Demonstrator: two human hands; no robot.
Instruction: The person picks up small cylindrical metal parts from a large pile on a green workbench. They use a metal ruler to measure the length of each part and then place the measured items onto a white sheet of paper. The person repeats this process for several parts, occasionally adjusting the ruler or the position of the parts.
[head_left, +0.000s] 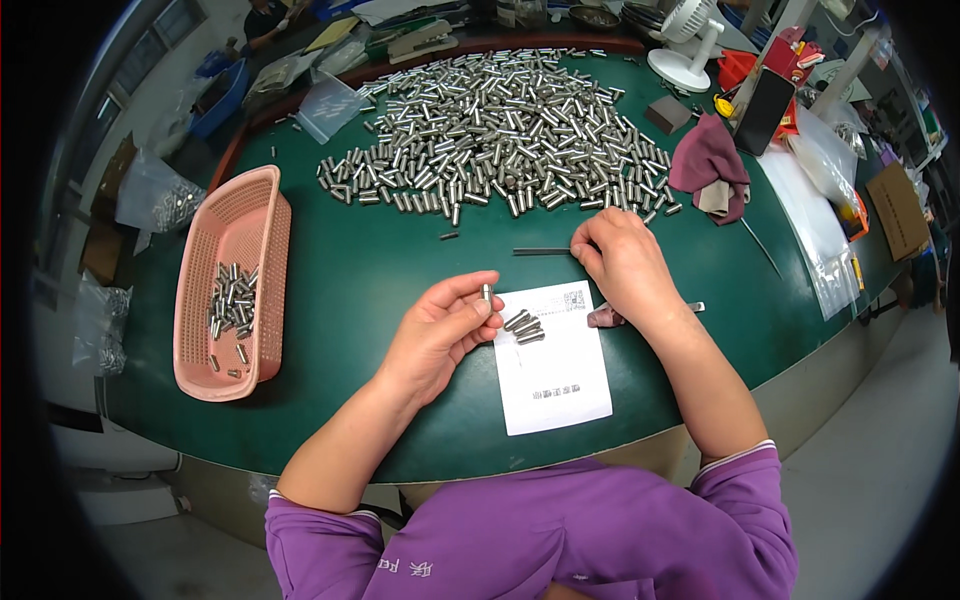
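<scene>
Pinching pin point(487, 291), left hand point(435, 328) curled

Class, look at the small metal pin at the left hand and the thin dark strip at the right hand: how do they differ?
Colour: the metal pin is shiny silver; the dark strip is nearly black.
Shape: the metal pin is short and rounded; the dark strip is longer and thinner.
Pose: the metal pin stands roughly upright in the picture; the dark strip runs sideways.
Shared: each is at the fingers of one hand, left or right.
</scene>
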